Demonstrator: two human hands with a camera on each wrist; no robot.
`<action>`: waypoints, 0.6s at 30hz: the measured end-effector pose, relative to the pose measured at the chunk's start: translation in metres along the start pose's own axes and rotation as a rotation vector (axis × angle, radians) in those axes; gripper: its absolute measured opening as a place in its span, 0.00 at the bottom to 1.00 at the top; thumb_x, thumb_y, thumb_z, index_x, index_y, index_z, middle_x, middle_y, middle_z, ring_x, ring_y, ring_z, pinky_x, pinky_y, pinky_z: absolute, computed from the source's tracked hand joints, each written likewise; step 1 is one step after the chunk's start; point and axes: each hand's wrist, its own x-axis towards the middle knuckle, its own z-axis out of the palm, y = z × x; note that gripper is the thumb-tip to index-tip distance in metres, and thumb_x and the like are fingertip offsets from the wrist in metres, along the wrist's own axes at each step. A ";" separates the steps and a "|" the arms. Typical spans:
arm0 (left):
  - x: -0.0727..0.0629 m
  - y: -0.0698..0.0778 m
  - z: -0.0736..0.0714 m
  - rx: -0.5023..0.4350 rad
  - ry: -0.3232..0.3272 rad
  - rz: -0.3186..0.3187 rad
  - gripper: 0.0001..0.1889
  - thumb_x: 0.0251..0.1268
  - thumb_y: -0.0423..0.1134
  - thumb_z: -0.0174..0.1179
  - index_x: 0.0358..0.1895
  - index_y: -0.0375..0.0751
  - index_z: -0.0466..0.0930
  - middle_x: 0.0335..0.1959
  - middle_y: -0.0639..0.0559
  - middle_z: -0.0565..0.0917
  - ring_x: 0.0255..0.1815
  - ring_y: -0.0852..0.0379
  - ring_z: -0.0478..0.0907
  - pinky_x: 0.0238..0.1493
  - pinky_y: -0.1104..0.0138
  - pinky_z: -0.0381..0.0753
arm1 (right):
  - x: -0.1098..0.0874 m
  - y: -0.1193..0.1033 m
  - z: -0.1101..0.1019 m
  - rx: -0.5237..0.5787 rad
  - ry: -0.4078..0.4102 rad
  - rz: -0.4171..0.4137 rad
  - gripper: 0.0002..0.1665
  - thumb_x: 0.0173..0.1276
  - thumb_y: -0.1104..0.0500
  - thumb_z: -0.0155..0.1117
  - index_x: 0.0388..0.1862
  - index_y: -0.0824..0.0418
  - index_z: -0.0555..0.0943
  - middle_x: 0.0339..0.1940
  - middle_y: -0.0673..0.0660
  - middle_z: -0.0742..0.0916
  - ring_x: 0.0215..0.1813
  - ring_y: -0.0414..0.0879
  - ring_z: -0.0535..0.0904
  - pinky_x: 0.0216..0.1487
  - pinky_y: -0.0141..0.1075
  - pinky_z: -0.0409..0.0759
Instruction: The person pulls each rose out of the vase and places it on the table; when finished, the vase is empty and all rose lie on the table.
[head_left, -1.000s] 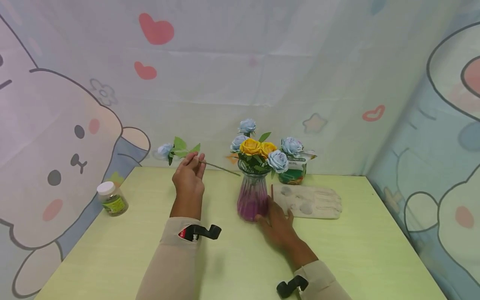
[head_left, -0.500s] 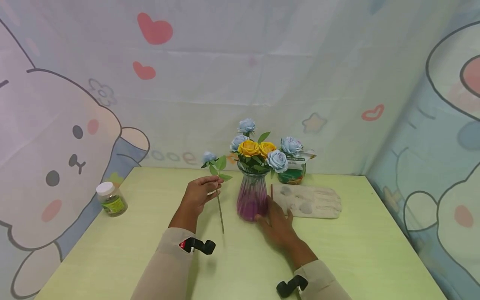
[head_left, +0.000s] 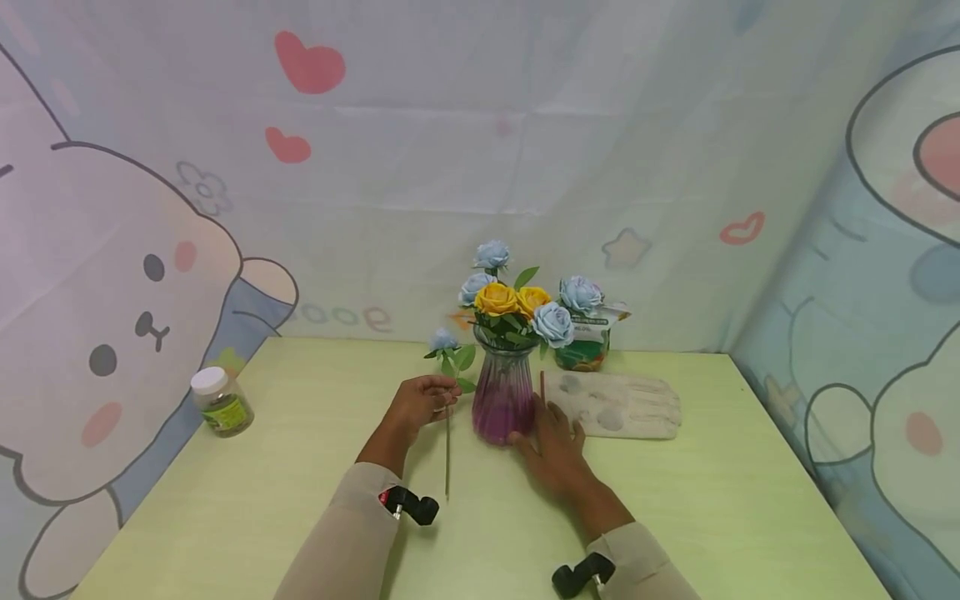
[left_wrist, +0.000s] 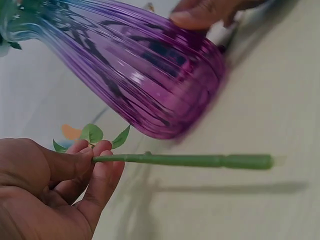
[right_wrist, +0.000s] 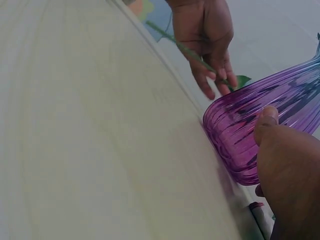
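My left hand (head_left: 420, 402) pinches the stem of a blue rose (head_left: 444, 338) between thumb and fingertips, just left of the vase. The bloom points up, and the bare green stem (left_wrist: 190, 159) hangs toward the table. A ribbed glass vase (head_left: 501, 396), clear at the neck and purple below, stands upright with several blue roses (head_left: 553, 324) and yellow roses (head_left: 497, 298) in it. Low on its right side, my right hand (head_left: 557, 450) holds the vase, with the thumb (right_wrist: 270, 116) against the glass; its other fingers are mostly hidden in the right wrist view.
Behind the vase to the right is a green packet (head_left: 583, 354), overlapped by a blue rose. Off-white gloves (head_left: 630, 404) lie right of the vase, beside a thin red stick (head_left: 542, 385). A white-capped bottle (head_left: 227, 410) stands at the table's left edge.
The left hand has brought the blue rose right and closer to the vase, turning it from lying sideways to upright. The right hand has stayed at the vase.
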 end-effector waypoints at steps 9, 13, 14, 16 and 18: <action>0.006 -0.014 0.009 0.126 0.027 0.090 0.15 0.80 0.25 0.61 0.64 0.26 0.84 0.61 0.29 0.88 0.62 0.34 0.87 0.55 0.58 0.93 | 0.000 0.001 -0.001 -0.004 0.003 0.006 0.50 0.87 0.37 0.52 0.91 0.66 0.52 0.88 0.67 0.69 0.91 0.68 0.51 0.84 0.76 0.39; 0.010 -0.024 0.009 0.263 0.103 0.148 0.13 0.77 0.28 0.67 0.59 0.33 0.90 0.55 0.35 0.93 0.54 0.41 0.92 0.48 0.60 0.94 | 0.000 0.000 -0.001 -0.007 -0.003 0.005 0.50 0.87 0.37 0.52 0.91 0.66 0.51 0.88 0.67 0.69 0.91 0.68 0.51 0.85 0.76 0.39; 0.010 -0.025 0.009 0.299 0.126 0.160 0.12 0.76 0.29 0.68 0.57 0.34 0.91 0.54 0.36 0.93 0.53 0.42 0.93 0.48 0.59 0.94 | 0.000 0.000 -0.001 -0.007 -0.005 0.005 0.50 0.87 0.37 0.52 0.91 0.66 0.51 0.88 0.67 0.69 0.91 0.68 0.51 0.85 0.76 0.39; 0.011 -0.028 0.009 0.365 0.169 0.183 0.10 0.74 0.31 0.71 0.54 0.37 0.93 0.52 0.38 0.94 0.53 0.42 0.93 0.51 0.55 0.94 | 0.000 -0.001 -0.002 -0.011 -0.007 0.003 0.50 0.87 0.37 0.52 0.91 0.66 0.52 0.88 0.67 0.69 0.91 0.69 0.51 0.84 0.77 0.40; 0.011 -0.029 0.010 0.419 0.203 0.199 0.08 0.73 0.33 0.72 0.51 0.38 0.95 0.52 0.41 0.95 0.55 0.41 0.92 0.56 0.51 0.92 | 0.000 -0.001 -0.002 -0.016 -0.010 0.005 0.50 0.88 0.37 0.52 0.91 0.66 0.52 0.88 0.67 0.69 0.91 0.69 0.51 0.84 0.77 0.40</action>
